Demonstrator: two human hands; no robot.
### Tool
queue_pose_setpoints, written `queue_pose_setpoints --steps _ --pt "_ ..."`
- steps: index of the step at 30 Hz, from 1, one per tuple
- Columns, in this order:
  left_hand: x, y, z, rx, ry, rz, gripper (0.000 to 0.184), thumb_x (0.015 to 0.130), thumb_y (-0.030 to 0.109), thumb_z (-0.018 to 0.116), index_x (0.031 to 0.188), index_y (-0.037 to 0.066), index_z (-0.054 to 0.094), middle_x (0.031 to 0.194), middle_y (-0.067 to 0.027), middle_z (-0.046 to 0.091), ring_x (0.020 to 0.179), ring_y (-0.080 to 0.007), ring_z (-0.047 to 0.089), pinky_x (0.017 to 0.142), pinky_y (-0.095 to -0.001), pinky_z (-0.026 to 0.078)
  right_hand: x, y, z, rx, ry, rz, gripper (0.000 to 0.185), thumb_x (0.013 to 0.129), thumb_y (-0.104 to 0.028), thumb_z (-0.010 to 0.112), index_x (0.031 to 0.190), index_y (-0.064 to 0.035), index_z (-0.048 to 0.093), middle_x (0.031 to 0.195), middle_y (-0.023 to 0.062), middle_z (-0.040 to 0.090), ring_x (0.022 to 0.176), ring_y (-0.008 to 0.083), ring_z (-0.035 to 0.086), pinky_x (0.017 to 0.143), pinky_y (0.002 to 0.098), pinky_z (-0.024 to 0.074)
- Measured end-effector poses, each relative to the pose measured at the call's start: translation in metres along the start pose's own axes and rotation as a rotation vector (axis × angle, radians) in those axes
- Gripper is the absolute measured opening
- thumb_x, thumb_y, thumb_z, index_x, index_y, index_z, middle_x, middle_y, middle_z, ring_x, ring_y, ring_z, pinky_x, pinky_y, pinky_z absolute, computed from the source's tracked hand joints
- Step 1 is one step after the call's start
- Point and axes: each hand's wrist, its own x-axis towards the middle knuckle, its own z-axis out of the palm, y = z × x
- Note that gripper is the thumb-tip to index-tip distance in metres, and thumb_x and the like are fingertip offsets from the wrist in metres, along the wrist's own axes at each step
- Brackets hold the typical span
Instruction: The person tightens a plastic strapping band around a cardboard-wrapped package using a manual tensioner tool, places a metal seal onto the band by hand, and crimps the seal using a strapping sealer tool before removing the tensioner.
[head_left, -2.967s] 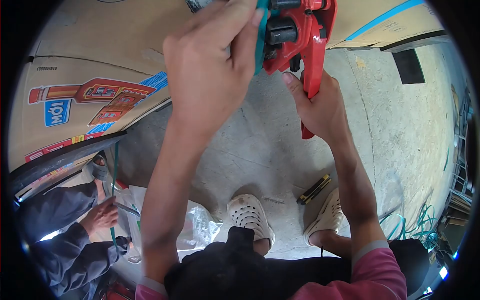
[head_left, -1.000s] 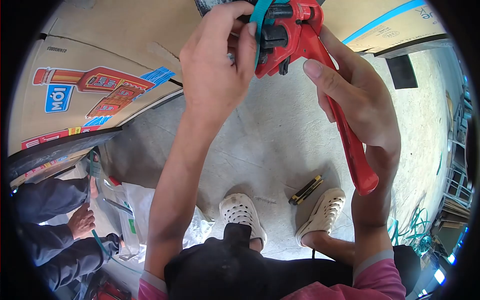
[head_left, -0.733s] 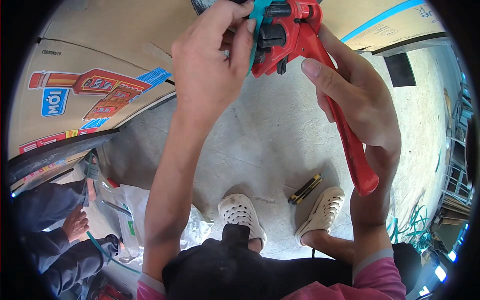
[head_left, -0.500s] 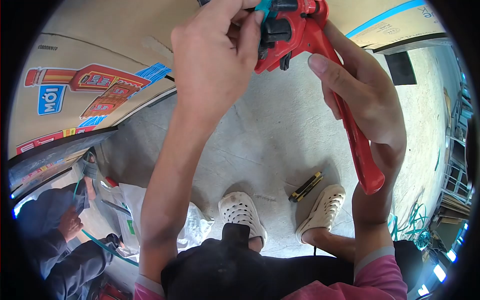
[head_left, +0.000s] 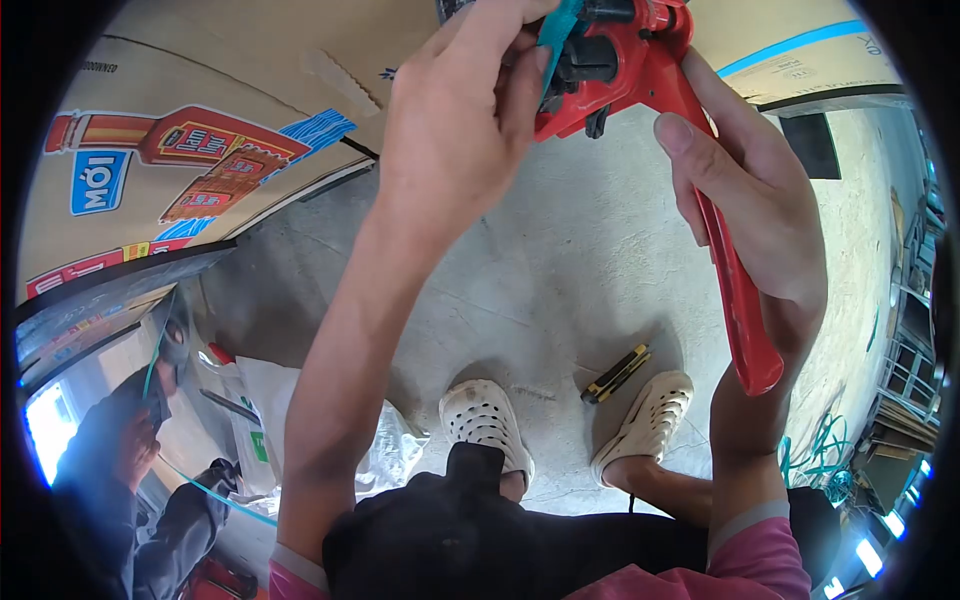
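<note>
At the top centre is a red hand tool point(head_left: 625, 75) with black cylindrical parts and a long red handle hanging down to the right. My right hand point(head_left: 750, 190) is wrapped round that handle, thumb on its near side. A green strap point(head_left: 556, 42) runs along the tool's left side. My left hand point(head_left: 460, 120) pinches the strap between thumb and fingers, close to the black parts. Both hands are in front of a large cardboard box point(head_left: 240, 60). The far end of the strap is out of view.
A co-worker point(head_left: 110, 480) at the lower left handles another green strap. Beside them lies a white plastic bag point(head_left: 270, 400). A yellow-black cutter point(head_left: 616, 373) lies on the floor between my shoes. Tangled green strap point(head_left: 825, 450) and a metal rack point(head_left: 905, 370) are at the right.
The red tool's handle has swung outward and down, with my right hand now higher round it. Lately both hands and the tool have shifted slightly right. The co-worker's hands have moved left.
</note>
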Motion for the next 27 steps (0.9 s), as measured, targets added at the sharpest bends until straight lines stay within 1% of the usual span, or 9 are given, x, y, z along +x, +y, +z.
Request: queue_pose_setpoints --steps 3,9,12,15,17,18,20,23,27 --pt "-0.004 0.004 0.008 0.026 0.065 0.007 0.028 0.093 -0.009 0.059 0.119 -0.002 0.058 0.081 -0.0125 0.066 0.069 -0.0147 0.067 0.063 -0.0273 0.053 0.0 0.004 0.0 -0.008 0.02 -0.022 0.063 0.107 -0.031 0.052 0.158 -0.0033 0.03 0.058 -0.0014 0.05 0.046 0.0054 0.046 0.045 0.0215 0.0383" --pt "-0.009 0.0 0.021 -0.242 0.123 -0.256 0.027 0.093 -0.01 0.056 0.118 -0.002 0.061 0.075 -0.0077 0.065 0.067 -0.0103 0.063 0.063 -0.0251 0.051 -0.002 0.0 0.0 -0.035 0.034 0.011 0.063 0.107 -0.033 0.051 0.158 -0.0024 0.03 0.059 -0.0016 0.049 0.047 0.0056 0.047 0.044 0.0214 0.037" --pt "-0.014 0.002 0.024 -0.174 0.139 -0.22 0.021 0.093 -0.01 0.057 0.111 -0.002 0.064 0.078 -0.0062 0.067 0.065 -0.0113 0.061 0.062 -0.0248 0.05 -0.001 0.0 0.0 -0.027 0.038 0.029 0.063 0.107 -0.034 0.052 0.158 -0.002 0.03 0.059 -0.0016 0.049 0.047 0.0057 0.047 0.044 0.0211 0.0364" --pt "-0.016 0.009 0.029 0.459 0.274 0.24 0.003 0.093 -0.003 0.065 0.091 -0.002 0.063 0.07 -0.0076 0.064 0.057 -0.012 0.056 0.056 -0.0266 0.046 -0.001 0.0 0.0 -0.03 0.044 -0.009 0.063 0.107 -0.033 0.052 0.158 -0.0017 0.031 0.06 -0.0015 0.05 0.047 0.0054 0.046 0.045 0.021 0.0361" --pt "-0.037 -0.013 0.048 0.025 0.167 0.008 0.052 0.088 -0.009 0.056 0.139 0.001 0.056 0.112 -0.0205 0.062 0.11 -0.0255 0.059 0.085 -0.0302 0.053 -0.001 -0.001 -0.001 0.009 0.022 0.003 0.064 0.106 -0.03 0.056 0.157 -0.0014 0.031 0.061 -0.0017 0.05 0.048 0.0051 0.045 0.045 0.021 0.0356" --pt "-0.035 -0.012 0.049 0.022 0.165 0.018 0.052 0.088 -0.009 0.056 0.139 0.001 0.056 0.112 -0.0205 0.062 0.11 -0.0255 0.059 0.085 -0.0302 0.053 -0.001 -0.002 0.0 0.008 0.032 -0.001 0.064 0.106 -0.03 0.056 0.157 -0.0014 0.031 0.061 -0.0017 0.05 0.048 0.0051 0.045 0.045 0.021 0.0356" --pt "-0.036 -0.005 0.048 -0.071 0.078 -0.119 0.061 0.091 -0.007 0.053 0.149 0.008 0.05 0.133 -0.0127 0.05 0.114 -0.0172 0.053 0.098 -0.03 0.046 -0.001 -0.006 0.002 0.131 0.015 0.029 0.065 0.104 -0.026 0.06 0.157 -0.0009 0.032 0.063 -0.0019 0.05 0.049 0.0049 0.045 0.045 0.0211 0.0357" --pt "-0.037 -0.001 0.039 -0.276 -0.039 -0.253 0.066 0.091 -0.007 0.055 0.154 0.007 0.043 0.138 -0.0106 0.044 0.115 -0.0183 0.053 0.098 -0.0301 0.046 0.0 -0.004 0.002 0.165 0.012 0.025 0.065 0.103 -0.021 0.061 0.157 -0.0009 0.031 0.065 -0.0022 0.051 0.05 0.0047 0.046 0.045 0.021 0.0363" --pt "-0.058 0.0 0.05 -0.576 0.045 -0.321 0.072 0.095 -0.006 0.056 0.159 0.004 0.026 0.137 -0.0103 0.041 0.114 -0.0177 0.057 0.09 -0.0267 0.05 0.0 -0.004 0.0 0.163 -0.028 0.012 0.063 0.103 -0.018 0.059 0.157 -0.0023 0.031 0.068 -0.0025 0.052 0.051 0.0044 0.046 0.047 0.0214 0.0379"
